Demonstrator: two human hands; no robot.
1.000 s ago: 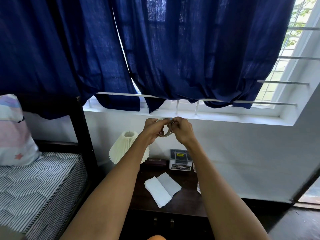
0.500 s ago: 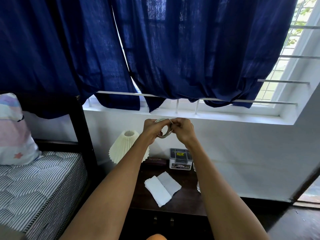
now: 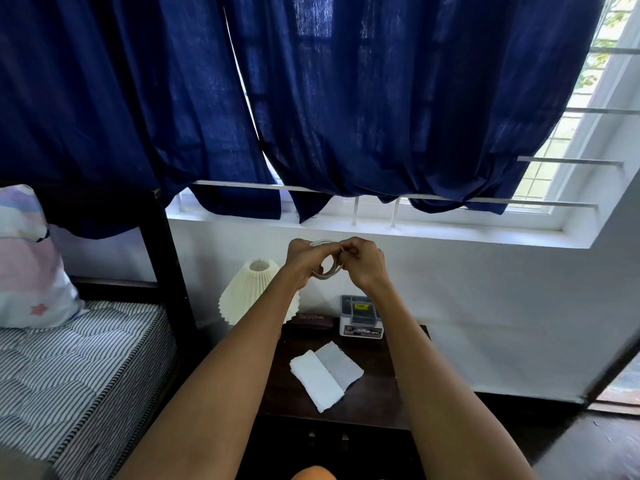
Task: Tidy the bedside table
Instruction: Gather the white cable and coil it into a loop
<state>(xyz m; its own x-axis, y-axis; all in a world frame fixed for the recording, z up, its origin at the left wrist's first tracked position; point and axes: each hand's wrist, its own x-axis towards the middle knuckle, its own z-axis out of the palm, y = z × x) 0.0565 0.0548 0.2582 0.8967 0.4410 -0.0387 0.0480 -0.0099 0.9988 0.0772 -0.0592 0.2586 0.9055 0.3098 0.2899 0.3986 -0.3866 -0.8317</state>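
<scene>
I hold a small coil of white cable (image 3: 328, 270) up in front of me, above the dark bedside table (image 3: 377, 393). My left hand (image 3: 306, 261) grips the coil's left side. My right hand (image 3: 363, 263) pinches the cable end at the coil's upper right. On the table lie a folded white cloth (image 3: 325, 374), a small grey-and-white box (image 3: 362, 317) at the back, and a dark flat case (image 3: 313, 320) beside it. A cream pleated lamp shade (image 3: 249, 296) stands at the table's back left, partly behind my left forearm.
A bed with a striped mattress (image 3: 79, 368), a dark post (image 3: 166, 258) and a pastel pillow (image 3: 27, 265) is on the left. Blue curtains (image 3: 311, 98) hang over the window sill (image 3: 381, 233). Dark floor (image 3: 588, 445) lies at the right.
Both hands stayed together on the cable coil and sank very slightly. The fingers shifted a little around the coil.
</scene>
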